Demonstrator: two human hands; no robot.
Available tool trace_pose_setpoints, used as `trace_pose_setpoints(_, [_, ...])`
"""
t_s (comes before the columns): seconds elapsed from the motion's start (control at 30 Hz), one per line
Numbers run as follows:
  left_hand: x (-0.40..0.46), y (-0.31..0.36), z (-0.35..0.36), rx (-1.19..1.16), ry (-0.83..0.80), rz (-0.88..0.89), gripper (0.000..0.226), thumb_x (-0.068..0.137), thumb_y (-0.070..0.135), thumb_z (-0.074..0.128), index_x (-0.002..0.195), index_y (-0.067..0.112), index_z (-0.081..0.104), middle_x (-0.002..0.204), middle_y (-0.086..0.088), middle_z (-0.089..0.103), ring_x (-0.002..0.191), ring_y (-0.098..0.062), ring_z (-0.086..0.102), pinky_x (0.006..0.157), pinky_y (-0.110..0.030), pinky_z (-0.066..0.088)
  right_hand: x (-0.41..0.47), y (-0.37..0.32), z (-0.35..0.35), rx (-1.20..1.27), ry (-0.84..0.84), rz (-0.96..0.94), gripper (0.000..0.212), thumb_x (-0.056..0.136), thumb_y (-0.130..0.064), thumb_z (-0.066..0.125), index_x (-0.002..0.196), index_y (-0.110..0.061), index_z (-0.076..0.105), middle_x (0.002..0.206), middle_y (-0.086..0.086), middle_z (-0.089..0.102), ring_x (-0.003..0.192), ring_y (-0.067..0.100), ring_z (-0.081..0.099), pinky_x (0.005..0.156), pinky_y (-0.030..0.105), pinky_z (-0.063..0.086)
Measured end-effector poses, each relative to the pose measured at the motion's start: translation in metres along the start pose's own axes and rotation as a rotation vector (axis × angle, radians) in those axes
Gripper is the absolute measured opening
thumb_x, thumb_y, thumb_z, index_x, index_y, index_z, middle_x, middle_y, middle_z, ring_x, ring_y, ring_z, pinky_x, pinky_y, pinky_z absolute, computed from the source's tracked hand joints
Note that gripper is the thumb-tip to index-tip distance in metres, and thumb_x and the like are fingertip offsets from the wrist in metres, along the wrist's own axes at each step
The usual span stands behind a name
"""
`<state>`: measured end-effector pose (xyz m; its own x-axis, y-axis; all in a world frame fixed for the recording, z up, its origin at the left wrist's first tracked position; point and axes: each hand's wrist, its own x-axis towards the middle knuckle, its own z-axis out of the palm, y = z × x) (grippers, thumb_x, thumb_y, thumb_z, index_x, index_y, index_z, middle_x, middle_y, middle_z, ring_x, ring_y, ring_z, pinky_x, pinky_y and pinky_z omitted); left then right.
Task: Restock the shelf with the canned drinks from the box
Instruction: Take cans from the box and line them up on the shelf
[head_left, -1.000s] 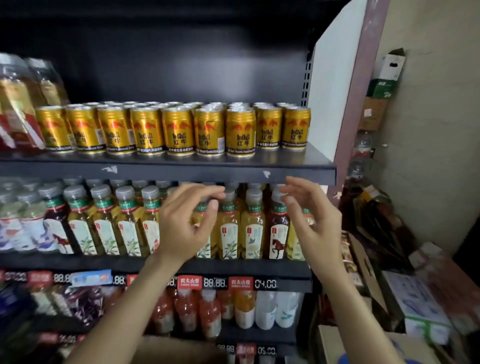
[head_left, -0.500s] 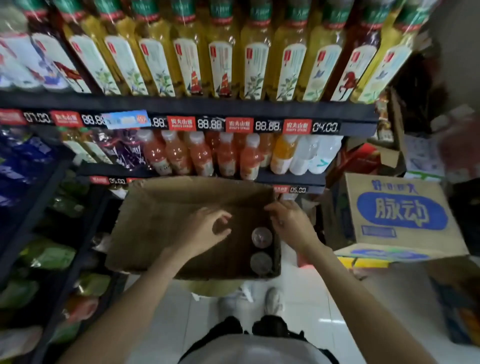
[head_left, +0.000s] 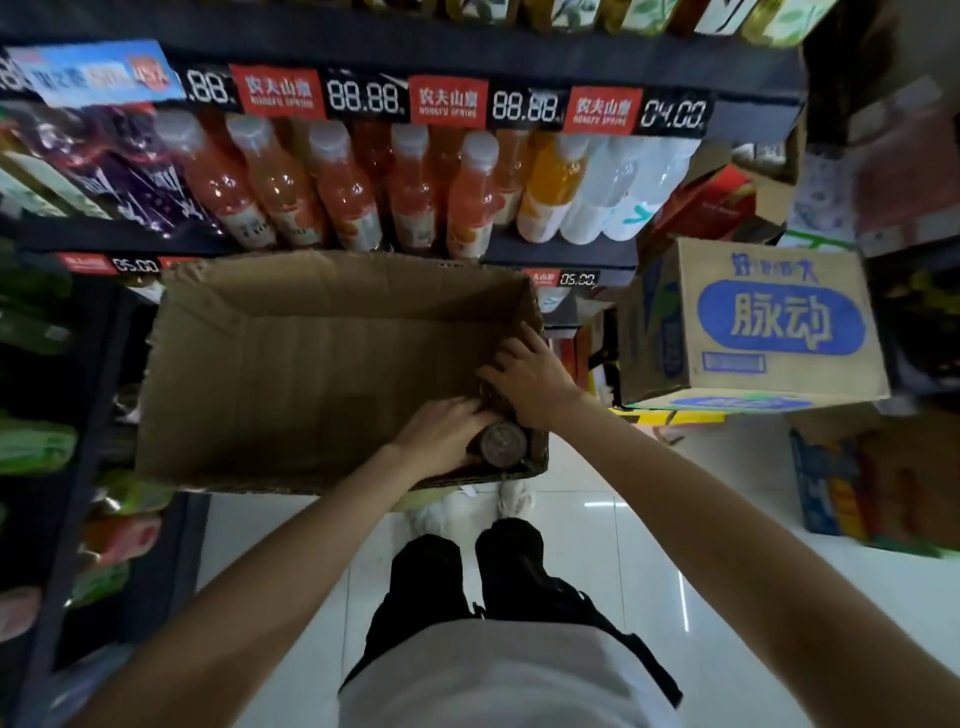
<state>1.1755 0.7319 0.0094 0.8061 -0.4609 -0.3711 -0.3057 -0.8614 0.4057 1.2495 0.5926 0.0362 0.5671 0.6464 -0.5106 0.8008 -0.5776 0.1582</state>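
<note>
The shelf (head_left: 561, 252) rises beyond both hands, carrying orange juice bottles (head_left: 343, 192) above a row of price tags (head_left: 363, 96), with no cans on the levels in view. To the right of the right hand stands a closed blue-printed carton (head_left: 769, 322) on the white floor (head_left: 649, 545).

The open cardboard box (head_left: 311, 364) sits just in front of the person, bare across most of its bottom to the left of the fingers. Only its near right corner holds stock.

The left hand (head_left: 441, 436) has its fingers wrapped round the side of a can (head_left: 503, 441), whose silver top faces up, just right of the knuckles. The right hand (head_left: 530, 371) is curled down over a spot just beyond that, apparently gripping a 2nd can; the hand hides it, so this is a judgement.

A full drink can should be fairly heavy for its size, rigid while sealed, and smooth enough to slip. Taking it round the middle of the wall, thumb opposite fingers, looks safest; the rim offers less purchase. Dents from a drop are the main risk. The box seems nearly finished.
</note>
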Motion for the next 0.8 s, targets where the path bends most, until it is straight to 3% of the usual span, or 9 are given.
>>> trace_pose_setpoints(0.13, [0.004,0.003,0.003,0.057,0.041,0.001,0.044,0.085,0.037,0.061,0.128,0.029,0.052,0.125,-0.004,0.055,0.112,-0.024,0.054,0.081,-0.036,0.049,0.004,-0.002,0.002,-0.019,-0.033,0.001,0.051,0.091,-0.031,0.047,0.14,-0.026,0.035,0.136,0.005,0.05,0.137,0.028,0.029,0.116,0.05,-0.003])
trace_pose_setpoints(0.27, [0.001,0.0,0.004,0.016,0.064,-0.042,0.046,0.083,0.039,0.064,0.126,0.028,0.053,0.126,0.0,0.053,0.115,-0.021,0.053,0.08,-0.035,0.048,0.007,-0.001,0.002,0.058,0.067,0.024,0.04,0.09,-0.027,0.049,0.13,-0.022,0.047,0.122,0.006,0.063,0.128,0.027,0.041,0.118,0.042,0.005])
trace_pose_setpoints(0.5, [-0.028,-0.031,-0.008,-0.093,0.143,-0.223,0.066,0.071,0.048,0.074,0.128,0.023,0.049,0.123,0.004,0.047,0.112,-0.017,0.052,0.078,-0.035,0.047,0.011,0.003,0.001,0.218,0.229,0.078,0.056,0.08,-0.027,0.062,0.132,-0.019,0.046,0.12,0.011,0.061,0.117,0.03,0.05,0.111,0.036,0.023])
trace_pose_setpoints(0.67, [-0.046,-0.047,-0.018,-0.347,0.252,-0.47,0.063,0.066,0.048,0.079,0.118,0.024,0.051,0.134,0.003,0.047,0.116,-0.02,0.053,0.091,-0.039,0.046,-0.012,0.012,-0.027,0.803,0.418,0.293,0.064,0.07,-0.04,0.072,0.126,-0.023,0.046,0.118,0.011,0.051,0.098,0.029,0.056,0.084,0.037,0.044])
trace_pose_setpoints(0.73, [-0.052,-0.047,-0.023,-0.554,0.362,-0.549,0.059,0.063,0.043,0.082,0.11,0.025,0.049,0.12,0.002,0.06,0.108,-0.019,0.059,0.087,-0.039,0.051,-0.027,0.021,-0.042,1.154,0.482,0.318,0.059,0.069,-0.04,0.073,0.12,-0.025,0.047,0.113,0.005,0.052,0.1,0.024,0.054,0.079,0.034,0.046])
trace_pose_setpoints(0.8, [-0.055,-0.043,-0.037,-0.813,0.532,-0.603,0.056,0.064,0.028,0.084,0.106,0.024,0.047,0.109,-0.001,0.064,0.103,-0.018,0.062,0.08,-0.031,0.054,-0.043,0.032,-0.058,1.498,0.527,0.261,0.044,0.076,-0.031,0.069,0.115,-0.027,0.049,0.107,-0.002,0.055,0.106,0.026,0.055,0.082,0.036,0.051])
